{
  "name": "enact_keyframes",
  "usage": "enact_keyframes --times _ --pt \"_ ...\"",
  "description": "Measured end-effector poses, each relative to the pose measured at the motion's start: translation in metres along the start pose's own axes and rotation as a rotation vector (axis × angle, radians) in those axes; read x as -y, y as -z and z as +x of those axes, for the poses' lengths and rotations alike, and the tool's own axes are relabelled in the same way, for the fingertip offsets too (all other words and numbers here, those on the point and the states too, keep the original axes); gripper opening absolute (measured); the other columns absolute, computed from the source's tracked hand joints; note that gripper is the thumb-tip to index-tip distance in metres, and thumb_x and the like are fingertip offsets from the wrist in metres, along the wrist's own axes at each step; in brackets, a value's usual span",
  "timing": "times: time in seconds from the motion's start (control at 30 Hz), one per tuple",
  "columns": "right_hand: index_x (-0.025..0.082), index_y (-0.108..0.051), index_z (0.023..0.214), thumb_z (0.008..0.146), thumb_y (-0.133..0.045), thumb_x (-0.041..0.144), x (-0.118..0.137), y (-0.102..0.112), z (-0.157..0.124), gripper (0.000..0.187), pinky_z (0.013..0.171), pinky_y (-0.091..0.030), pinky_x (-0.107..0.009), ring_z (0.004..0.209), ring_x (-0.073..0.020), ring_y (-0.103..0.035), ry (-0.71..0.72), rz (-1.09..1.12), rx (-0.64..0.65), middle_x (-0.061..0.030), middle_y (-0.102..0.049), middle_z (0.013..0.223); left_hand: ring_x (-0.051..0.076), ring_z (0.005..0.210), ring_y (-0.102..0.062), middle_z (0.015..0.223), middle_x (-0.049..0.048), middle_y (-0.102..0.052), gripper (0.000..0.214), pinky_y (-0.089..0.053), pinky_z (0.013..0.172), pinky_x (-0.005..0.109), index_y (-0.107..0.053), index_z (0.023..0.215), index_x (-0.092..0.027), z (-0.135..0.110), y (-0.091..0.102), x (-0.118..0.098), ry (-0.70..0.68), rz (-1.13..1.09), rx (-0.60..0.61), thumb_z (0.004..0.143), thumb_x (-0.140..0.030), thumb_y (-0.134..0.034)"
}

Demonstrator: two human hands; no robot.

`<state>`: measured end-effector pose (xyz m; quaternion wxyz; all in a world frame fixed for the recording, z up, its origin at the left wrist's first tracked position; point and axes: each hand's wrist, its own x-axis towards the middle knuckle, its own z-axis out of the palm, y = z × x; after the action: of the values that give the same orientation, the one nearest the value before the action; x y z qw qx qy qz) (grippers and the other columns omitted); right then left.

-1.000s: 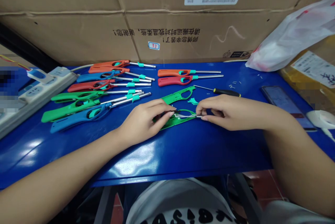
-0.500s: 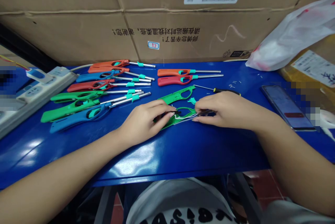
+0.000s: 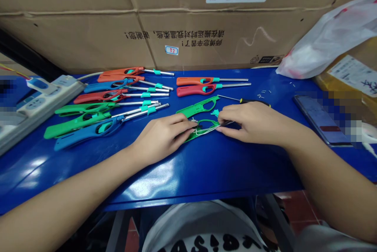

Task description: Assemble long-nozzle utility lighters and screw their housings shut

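Note:
A green lighter shell half (image 3: 203, 129) lies open on the blue table (image 3: 206, 169), with a thin white wire running across it. My left hand (image 3: 161, 136) presses on its left end, fingers closed on the shell. My right hand (image 3: 250, 122) pinches a thin metal tube at the shell's right end. A second green shell half (image 3: 200, 107) lies just behind, with a small teal part (image 3: 215, 113) beside it.
Several finished stick lighters (image 3: 112, 98) in orange, blue, red and green lie at left; two more (image 3: 206, 85) sit behind the work. A black-handled screwdriver (image 3: 250, 100), a phone (image 3: 315, 120), a power strip (image 3: 38, 104), a plastic bag (image 3: 330, 39) and cardboard boxes (image 3: 176, 20) surround the spot.
My right hand slid left along the shell and drew the metal tube in with it. The white wire now bows out over the shell. My left hand stayed in place.

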<state>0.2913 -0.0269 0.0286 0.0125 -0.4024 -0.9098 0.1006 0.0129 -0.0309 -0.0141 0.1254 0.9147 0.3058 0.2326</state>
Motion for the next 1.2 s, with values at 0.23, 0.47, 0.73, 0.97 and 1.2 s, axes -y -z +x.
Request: enact_keyframes --times 0.23,0.47,0.73,0.97,1.2 --pt "0.021 -0.063 0.097 0.097 -0.059 0.033 -0.009 -0.004 0.001 0.013 0.065 -0.038 -0.028 0.077 -0.0181 -0.062 -0.014 0.054 -0.002 -0.0033 -0.070 0.094 0.017 0.087 -0.072 0.104 0.0070 -0.072 0.026 -0.059 0.079 0.029 -0.072 0.121 -0.019 0.000 -0.002 0.004 -0.010 0.009 0.012 0.102 -0.022 -0.055" --pt "0.021 -0.066 0.103 0.100 -0.049 0.026 -0.013 0.000 0.000 0.019 0.079 -0.044 -0.033 0.092 -0.0228 -0.066 -0.006 0.150 -0.006 -0.0074 -0.072 0.104 0.019 0.099 -0.073 0.115 0.0078 -0.073 0.026 -0.060 0.088 0.030 -0.071 0.121 -0.020 -0.001 -0.002 0.005 -0.016 0.016 0.021 0.103 -0.023 -0.052" --pt "0.022 -0.073 0.095 0.094 -0.057 0.019 -0.013 0.003 -0.002 0.017 0.076 -0.043 -0.031 0.085 -0.0201 -0.067 0.024 0.133 0.054 -0.0030 -0.075 0.093 0.020 0.103 -0.074 0.114 0.0054 -0.077 0.025 -0.060 0.088 0.031 -0.072 0.119 -0.019 0.001 -0.002 0.006 -0.071 0.041 0.023 0.104 -0.024 -0.053" --pt "0.023 -0.077 0.095 0.094 -0.057 0.019 -0.011 0.007 -0.005 0.020 0.075 -0.045 -0.032 0.089 -0.0219 -0.070 0.023 0.087 0.048 -0.0034 -0.077 0.096 0.020 0.101 -0.074 0.112 0.0050 -0.078 0.024 -0.059 0.086 0.031 -0.072 0.118 -0.020 0.001 0.000 0.007 -0.086 0.042 0.037 0.103 -0.023 -0.053" --pt "0.024 -0.079 0.097 0.094 -0.058 0.016 -0.010 0.008 -0.005 0.022 0.076 -0.048 -0.031 0.088 -0.0206 -0.071 0.030 0.043 0.066 -0.0032 -0.078 0.097 0.020 0.101 -0.073 0.111 0.0063 -0.077 0.025 -0.060 0.087 0.031 -0.072 0.119 -0.018 0.002 -0.001 0.005 -0.089 0.049 0.025 0.103 -0.024 -0.054"
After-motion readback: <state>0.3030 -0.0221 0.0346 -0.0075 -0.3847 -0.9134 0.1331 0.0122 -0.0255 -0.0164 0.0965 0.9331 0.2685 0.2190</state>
